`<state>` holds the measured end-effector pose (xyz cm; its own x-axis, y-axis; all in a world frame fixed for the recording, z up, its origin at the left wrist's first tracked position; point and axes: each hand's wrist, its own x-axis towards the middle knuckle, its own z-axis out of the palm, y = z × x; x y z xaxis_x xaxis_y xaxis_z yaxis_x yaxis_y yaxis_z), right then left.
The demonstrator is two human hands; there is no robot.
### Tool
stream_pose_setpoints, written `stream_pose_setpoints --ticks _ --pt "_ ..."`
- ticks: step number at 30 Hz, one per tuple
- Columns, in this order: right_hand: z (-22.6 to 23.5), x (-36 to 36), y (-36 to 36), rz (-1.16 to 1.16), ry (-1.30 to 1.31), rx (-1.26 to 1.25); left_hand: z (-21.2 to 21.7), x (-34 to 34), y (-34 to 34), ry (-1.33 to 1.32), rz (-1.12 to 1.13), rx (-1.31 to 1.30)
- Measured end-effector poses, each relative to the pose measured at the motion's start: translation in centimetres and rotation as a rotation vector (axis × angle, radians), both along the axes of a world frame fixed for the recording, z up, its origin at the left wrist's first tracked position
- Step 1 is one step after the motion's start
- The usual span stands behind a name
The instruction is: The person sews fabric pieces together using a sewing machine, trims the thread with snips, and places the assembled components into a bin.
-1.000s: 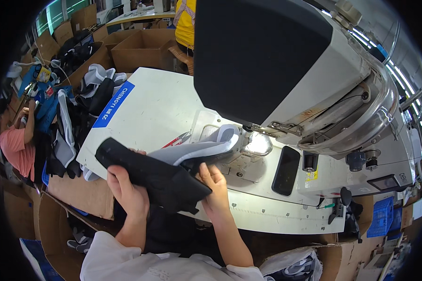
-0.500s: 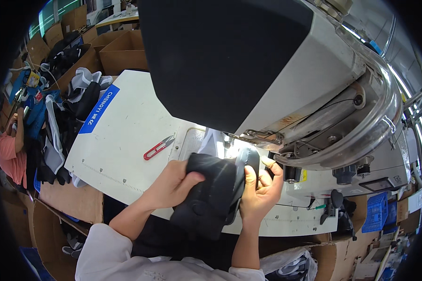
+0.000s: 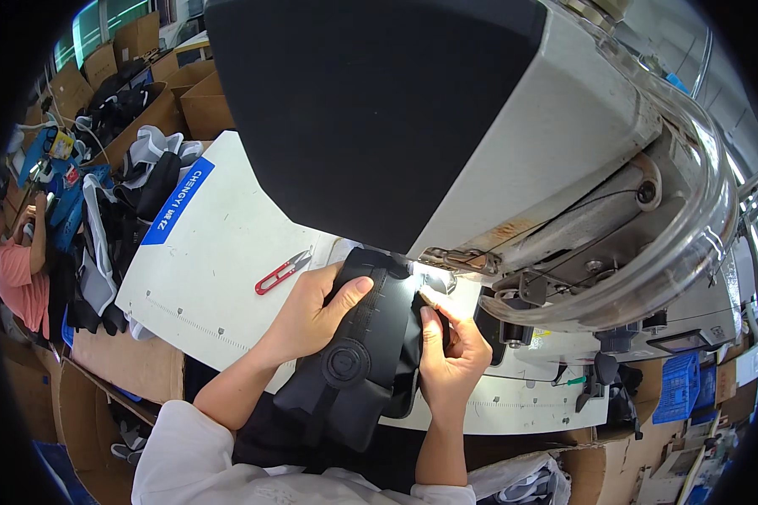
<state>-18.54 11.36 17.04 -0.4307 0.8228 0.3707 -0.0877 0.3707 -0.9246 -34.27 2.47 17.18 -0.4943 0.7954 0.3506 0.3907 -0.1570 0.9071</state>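
Note:
A black, soft-looking padded piece with a round ridged disc and a seam down its front lies tilted under the head of a sewing machine. My left hand grips its left edge, thumb on top and fingers underneath. At the right edge, close to the lit needle area, my right hand pinches the piece between thumb and fingers. The machine head hides the needle itself. Red-handled thread snips rest on the white table, left of the piece.
Black and grey fabric pieces are heaped beyond the table's left edge. Cardboard boxes stand at the lower left, and another box holds a bag of fabric parts at the lower right. A person in a pink top works at far left.
The black piece has turned and flattened, so its disc and seam now face up. My right hand has shifted slightly left along its edge; my left hand still holds the other side.

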Motion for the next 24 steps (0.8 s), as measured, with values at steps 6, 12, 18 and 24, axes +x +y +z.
stream_pose_setpoints --ticks 6,12,18,24 --pt "0.3 -0.1 0.3 -0.039 -0.124 0.167 0.3 -0.3 0.2 -0.063 -0.038 -0.016" --pt "-0.3 -0.6 0.4 -0.083 -0.050 0.148 0.8 -0.3 0.2 -0.050 -0.046 -0.002" --pt "-0.5 -0.1 0.6 -0.088 -0.128 0.227 1.0 -0.5 0.1 -0.049 -0.045 -0.055" --pt "0.2 0.1 0.3 -0.071 -0.228 0.170 1.6 -0.5 0.1 -0.102 -0.054 -0.072"
